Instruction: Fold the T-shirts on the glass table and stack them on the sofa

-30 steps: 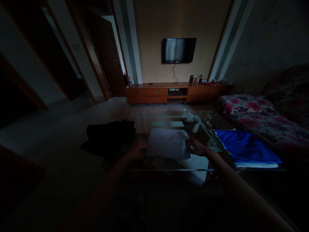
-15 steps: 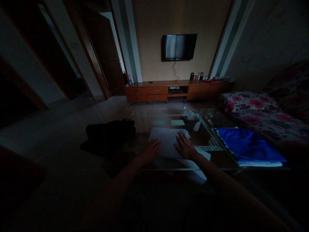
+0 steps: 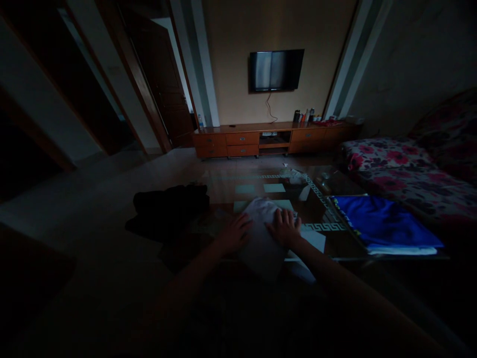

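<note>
The left hand [image 3: 234,232] lies palm down on the left side of a pale cloth [image 3: 261,241], its fingers slightly spread. The right hand [image 3: 285,228] rests the same way on the cloth's right side, fingers fanned out; neither hand is closed around anything. The cloth sits between the two hands on a glass table [image 3: 318,199], rumpled beyond the fingertips, its near end running into the dark toward the body. Left of the left hand is a heap of black cloth [image 3: 169,206]. Well to the right of the right hand lies a folded blue cloth [image 3: 383,221], with a flowered sofa [image 3: 395,159] beyond it. Far ahead of both hands stand a long wooden cabinet [image 3: 242,139] and, above it, a television [image 3: 276,69] on the wall
</note>
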The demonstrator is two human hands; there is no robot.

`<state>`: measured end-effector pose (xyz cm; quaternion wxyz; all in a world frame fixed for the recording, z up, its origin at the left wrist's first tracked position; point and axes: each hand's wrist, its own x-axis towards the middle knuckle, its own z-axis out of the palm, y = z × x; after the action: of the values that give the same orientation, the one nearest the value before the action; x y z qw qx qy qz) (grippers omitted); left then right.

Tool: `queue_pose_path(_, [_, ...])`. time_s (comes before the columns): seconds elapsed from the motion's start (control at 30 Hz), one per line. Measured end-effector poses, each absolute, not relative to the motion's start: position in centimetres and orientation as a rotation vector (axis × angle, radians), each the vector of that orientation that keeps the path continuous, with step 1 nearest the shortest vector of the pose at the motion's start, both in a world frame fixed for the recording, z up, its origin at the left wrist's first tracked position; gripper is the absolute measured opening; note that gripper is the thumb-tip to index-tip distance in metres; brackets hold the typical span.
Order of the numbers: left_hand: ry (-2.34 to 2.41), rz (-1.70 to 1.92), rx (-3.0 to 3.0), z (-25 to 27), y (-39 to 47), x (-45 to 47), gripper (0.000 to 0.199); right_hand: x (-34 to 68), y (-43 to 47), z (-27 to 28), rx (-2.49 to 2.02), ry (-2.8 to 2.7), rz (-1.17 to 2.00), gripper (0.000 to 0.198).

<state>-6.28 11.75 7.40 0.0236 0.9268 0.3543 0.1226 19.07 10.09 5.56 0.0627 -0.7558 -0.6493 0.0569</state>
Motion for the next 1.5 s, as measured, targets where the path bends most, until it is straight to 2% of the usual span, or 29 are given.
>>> queue_pose_path(0.1, [1.238, 0.273, 2.8, 6.9, 10.9, -5.9, 0.058, 21.5, 10.9, 5.5, -2.077, -2.173, 0.11, 0.073])
queue_pose_path(0.2, [1.434, 0.218, 2.768, 7.5, 9.9, -4.0, 0.05, 21.9, 11.5, 6.4, -2.025, -2.225, -0.01, 0.061])
queue_pose_path(0.27, [1.534, 0.262, 2.793, 7.8, 9.8, -2.7, 0.04, 20.1, 11.4, 6.8, -2.025, -2.192, -0.093, 0.063])
queue_pose_path(0.33, [1.52, 0.352, 2.842, 7.6, 10.4, -1.7, 0.039, 17.4, 11.0, 6.7, -1.936, -2.23, -0.098, 0.067])
queue_pose_path(0.5, [1.272, 0.396, 2.831, 5.4, 13.2, -1.2, 0.069, 13.7, 10.4, 5.4, -1.852, -2.304, 0.034, 0.068])
queue_pose_path(0.7, [1.361, 0.331, 2.678, 4.4, 14.3, -1.6, 0.076, 17.1, 11.4, 5.2, -1.84, -2.347, 0.171, 0.076])
queue_pose_path(0.9, [1.48, 0.315, 2.639, 4.9, 13.9, -1.6, 0.083, 21.3, 12.1, 5.0, -2.042, -2.144, 0.239, 0.081])
queue_pose_path(1.0, [1.54, 0.384, 2.685, 5.9, 13.6, -1.6, 0.068, 21.6, 12.1, 5.2, -2.103, -2.084, 0.262, 0.082])
queue_pose_path(1.07, [1.555, 0.458, 2.756, 6.7, 13.3, -1.5, 0.049, 20.7, 11.6, 5.5, -2.175, -2.0, 0.113, 0.081])
queue_pose_path(1.13, [1.503, 0.465, 2.824, 7.1, 12.8, -1.4, 0.04, 19.0, 10.5, 5.6, -2.2, -1.926, -0.088, 0.078])
queue_pose_path(1.23, [1.451, 0.432, 2.818, 6.4, 11.5, -1.3, 0.041, 16.1, 8.0, 5.3, -2.111, -1.992, -0.178, 0.076])
queue_pose_path(1.37, [1.564, 0.444, 2.715, 4.5, 10.2, -1.3, 0.052, 14.7, 6.3, 4.5, -2.03, -2.108, -0.085, 0.075])
queue_pose_path(1.5, [1.617, 0.423, 2.65, 4.0, 11.1, -1.6, 0.055, 16.8, 8.2, 5.1, -1.851, -2.307, -0.004, 0.074])
